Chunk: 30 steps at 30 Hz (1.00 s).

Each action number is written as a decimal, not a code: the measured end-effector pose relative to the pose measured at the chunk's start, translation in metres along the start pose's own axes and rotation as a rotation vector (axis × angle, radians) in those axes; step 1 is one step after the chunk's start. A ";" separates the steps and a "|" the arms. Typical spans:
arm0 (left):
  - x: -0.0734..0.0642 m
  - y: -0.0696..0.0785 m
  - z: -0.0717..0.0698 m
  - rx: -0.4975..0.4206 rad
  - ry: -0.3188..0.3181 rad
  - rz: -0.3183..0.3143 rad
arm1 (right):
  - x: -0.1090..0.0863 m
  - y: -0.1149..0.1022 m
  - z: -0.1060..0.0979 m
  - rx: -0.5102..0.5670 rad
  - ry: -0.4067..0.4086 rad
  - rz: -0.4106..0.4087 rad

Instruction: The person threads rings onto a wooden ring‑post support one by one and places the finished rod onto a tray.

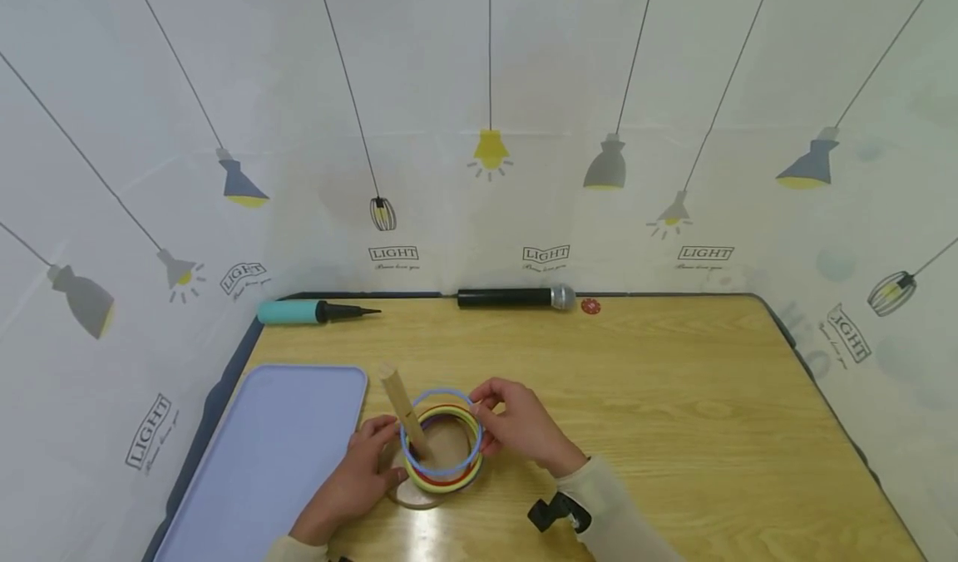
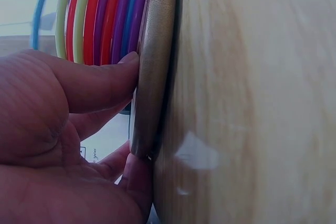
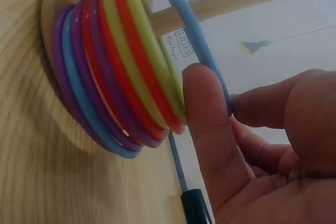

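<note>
A wooden ring-toss stand has a round base (image 2: 155,66) and an upright peg (image 1: 399,396). Purple, blue, red and yellow rings (image 3: 123,59) lie stacked around the peg on the base. My right hand (image 1: 527,425) pinches a light blue ring (image 3: 191,24) between thumb and fingers; it encircles the peg, tilted and apart from the top yellow ring. At the stand's left side, my left hand (image 1: 359,475) holds the edge of the base, its thumb beside the lowest rings and fingertips at the rim.
A pale lilac tray (image 1: 277,454) lies left of the stand. Along the table's back edge are a teal hand pump (image 1: 292,313), a black microphone (image 1: 509,298) with a silver head, and a small red chip (image 1: 590,306). A lamp-patterned curtain (image 1: 449,213) surrounds the table's back and sides.
</note>
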<state>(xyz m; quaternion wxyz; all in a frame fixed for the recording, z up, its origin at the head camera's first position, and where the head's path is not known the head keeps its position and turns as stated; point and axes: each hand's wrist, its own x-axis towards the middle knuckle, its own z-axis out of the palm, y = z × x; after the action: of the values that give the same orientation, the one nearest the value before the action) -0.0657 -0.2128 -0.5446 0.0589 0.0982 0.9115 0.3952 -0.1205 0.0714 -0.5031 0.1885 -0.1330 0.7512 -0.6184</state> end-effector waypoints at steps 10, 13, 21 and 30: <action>0.000 0.002 0.000 0.026 0.013 0.011 | -0.002 0.007 0.002 -0.168 0.018 -0.011; 0.000 0.002 -0.001 0.028 0.004 0.008 | -0.003 0.008 0.001 -0.207 0.021 -0.020; 0.001 0.005 -0.002 0.018 -0.003 0.003 | -0.004 0.013 -0.001 -0.273 0.041 -0.066; -0.001 0.007 -0.004 0.019 -0.003 -0.001 | -0.007 0.016 -0.006 -0.297 0.054 -0.100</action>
<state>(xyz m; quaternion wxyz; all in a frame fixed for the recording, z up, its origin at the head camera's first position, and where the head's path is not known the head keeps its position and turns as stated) -0.0649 -0.2113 -0.5369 0.0594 0.0990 0.9151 0.3862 -0.1164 0.0828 -0.5167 0.1155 -0.1801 0.8317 -0.5124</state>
